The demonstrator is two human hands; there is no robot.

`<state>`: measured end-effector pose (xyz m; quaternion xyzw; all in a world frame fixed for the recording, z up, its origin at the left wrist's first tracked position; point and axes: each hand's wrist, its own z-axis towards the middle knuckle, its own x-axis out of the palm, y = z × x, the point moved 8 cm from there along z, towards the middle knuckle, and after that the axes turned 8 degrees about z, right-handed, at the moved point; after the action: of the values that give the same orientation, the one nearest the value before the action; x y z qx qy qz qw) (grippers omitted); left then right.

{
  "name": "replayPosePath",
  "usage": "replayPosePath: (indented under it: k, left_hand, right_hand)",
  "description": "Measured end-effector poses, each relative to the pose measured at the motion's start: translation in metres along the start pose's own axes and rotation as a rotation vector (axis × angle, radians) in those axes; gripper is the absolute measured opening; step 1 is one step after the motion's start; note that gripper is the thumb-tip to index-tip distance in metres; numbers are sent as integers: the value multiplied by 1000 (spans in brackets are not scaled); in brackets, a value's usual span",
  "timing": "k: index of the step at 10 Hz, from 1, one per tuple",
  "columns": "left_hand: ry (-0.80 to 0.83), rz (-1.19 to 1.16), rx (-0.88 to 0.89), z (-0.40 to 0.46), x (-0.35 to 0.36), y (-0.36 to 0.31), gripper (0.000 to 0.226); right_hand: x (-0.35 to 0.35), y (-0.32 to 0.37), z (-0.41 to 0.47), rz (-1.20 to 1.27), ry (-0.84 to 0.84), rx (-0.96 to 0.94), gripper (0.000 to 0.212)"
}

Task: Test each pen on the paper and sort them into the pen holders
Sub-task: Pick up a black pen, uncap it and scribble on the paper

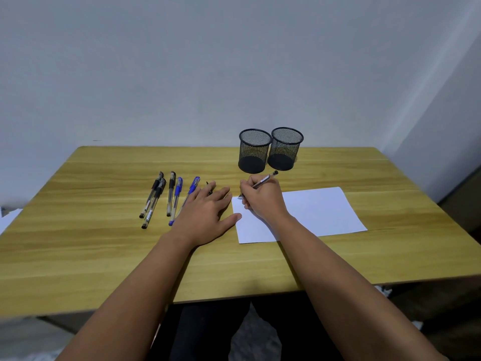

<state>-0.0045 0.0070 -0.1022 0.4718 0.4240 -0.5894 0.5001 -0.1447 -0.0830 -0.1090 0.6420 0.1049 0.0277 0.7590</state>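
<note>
My right hand (263, 200) grips a clear pen with a black end (265, 180), its tip touching the far left corner of the white paper (320, 209). Flat on the table, fingers spread, lies my left hand (205, 214), its thumb at the paper's left edge; it partly covers a small dark piece (208, 184), perhaps a cap, and one blue pen. Several capped pens lie to the left: three black ones (156, 194) and two blue ones (178, 198). Two black mesh pen holders (255, 149) (285, 148) stand side by side beyond the paper, both seemingly without pens.
The wooden table (104, 246) backs onto a pale wall. A white sheet edge (7, 217) shows off the table's left side. A dark piece of furniture (463, 194) stands to the right. My legs show below the front edge.
</note>
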Motion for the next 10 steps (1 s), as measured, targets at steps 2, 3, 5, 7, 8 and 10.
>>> replayPosePath:
  k: [2, 3, 5, 7, 8, 10]
  left_hand:
    - [-8, -6, -1, -1, 1, 1, 85]
    - [-6, -6, -5, 0, 2, 2, 85]
    - [1, -2, -7, 1, 3, 2, 84]
    - [-2, 1, -8, 1, 3, 3, 83]
    - [-5, -2, -9, 0, 3, 3, 83]
    - [-1, -3, -9, 0, 3, 2, 83]
  right_hand:
    - [-1, 4, -1, -24, -7, -17, 41]
    - [-2, 4, -1, -55, -28, -23, 45]
    - [-6, 5, -1, -53, -74, -16, 49]
    - [-3, 9, -3, -73, -31, -59, 40]
    - [-4, 10, -3, -85, -39, -63, 42]
    - [-6, 9, -2, -107, -54, -64, 46]
